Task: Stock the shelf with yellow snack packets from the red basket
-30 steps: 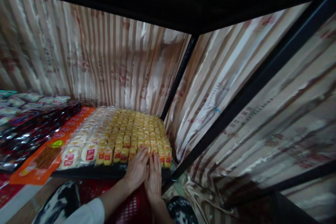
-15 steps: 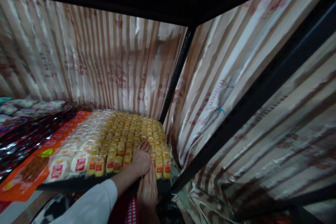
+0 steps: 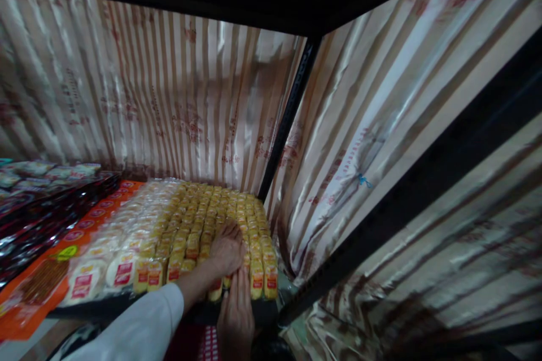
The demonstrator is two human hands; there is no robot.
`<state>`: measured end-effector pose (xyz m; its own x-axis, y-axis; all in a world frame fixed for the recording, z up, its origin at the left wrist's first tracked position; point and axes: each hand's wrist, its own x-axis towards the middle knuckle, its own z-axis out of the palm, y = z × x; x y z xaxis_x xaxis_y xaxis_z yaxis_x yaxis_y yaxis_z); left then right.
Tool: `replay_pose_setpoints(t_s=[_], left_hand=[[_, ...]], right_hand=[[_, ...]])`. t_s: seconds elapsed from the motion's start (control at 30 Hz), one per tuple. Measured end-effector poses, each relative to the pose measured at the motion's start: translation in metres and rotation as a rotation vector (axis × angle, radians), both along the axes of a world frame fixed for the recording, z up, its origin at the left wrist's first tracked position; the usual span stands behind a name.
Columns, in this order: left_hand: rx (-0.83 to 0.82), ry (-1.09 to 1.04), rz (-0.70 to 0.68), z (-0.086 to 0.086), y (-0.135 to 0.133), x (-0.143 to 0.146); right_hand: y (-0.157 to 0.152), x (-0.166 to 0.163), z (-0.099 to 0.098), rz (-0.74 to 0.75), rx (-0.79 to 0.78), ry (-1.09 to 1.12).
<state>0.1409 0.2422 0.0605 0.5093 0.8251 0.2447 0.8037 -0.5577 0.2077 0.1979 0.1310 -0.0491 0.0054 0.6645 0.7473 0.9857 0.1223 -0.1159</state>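
Rows of small yellow snack packets [image 3: 215,220] with red labels fill the right end of a low black shelf [image 3: 262,310]. My left hand [image 3: 226,248] lies on top of these packets, its fingers curled down between the rows and closed around something I cannot make out. My right hand [image 3: 235,316] sits at the shelf's front edge with straight fingers pressed against the front row of packets. A white sleeve covers my left forearm.
White round packets with red labels [image 3: 122,254] lie left of the yellow ones, then orange packets [image 3: 42,279] and dark glossy packs [image 3: 38,214]. Striped satin cloth [image 3: 169,101] lines the back and right side. Black frame posts [image 3: 292,107] stand at the corner, a shelf overhead.
My left hand has slid further back over the yellow packets and curled its fingers. My right hand has dropped toward the shelf's front edge. The camera has moved closer and lower.
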Motion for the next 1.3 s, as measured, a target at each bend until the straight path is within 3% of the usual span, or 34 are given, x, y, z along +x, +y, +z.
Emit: replay_pose_setpoints(t_s=[0.27, 0.47, 0.7, 0.83, 1.0, 1.13, 1.3], left_hand=[[-0.127, 0.096, 0.034, 0.01, 0.013, 0.012], [-0.088, 0.043, 0.075, 0.018, 0.029, 0.009], [-0.154, 0.065, 0.072, 0.004, 0.043, 0.023], [-0.14, 0.038, 0.039, 0.008, 0.05, 0.016], [-0.091, 0.035, 0.217, 0.007, 0.053, 0.002], [-0.063, 0.123, 0.157, 0.001, 0.05, 0.005], [-0.124, 0.128, 0.149, 0.007, 0.054, 0.006]], right_hand=[[0.002, -0.004, 0.003, -0.037, 0.036, 0.027], [0.003, -0.006, 0.003, -0.059, 0.027, 0.033], [0.006, -0.009, -0.001, -0.075, 0.011, 0.086], [0.007, -0.009, 0.0, -0.067, 0.029, 0.096], [0.007, -0.011, 0.002, -0.069, 0.021, 0.106], [0.007, -0.012, 0.005, -0.07, 0.03, 0.128], [0.006, -0.012, 0.003, -0.061, 0.014, 0.112]])
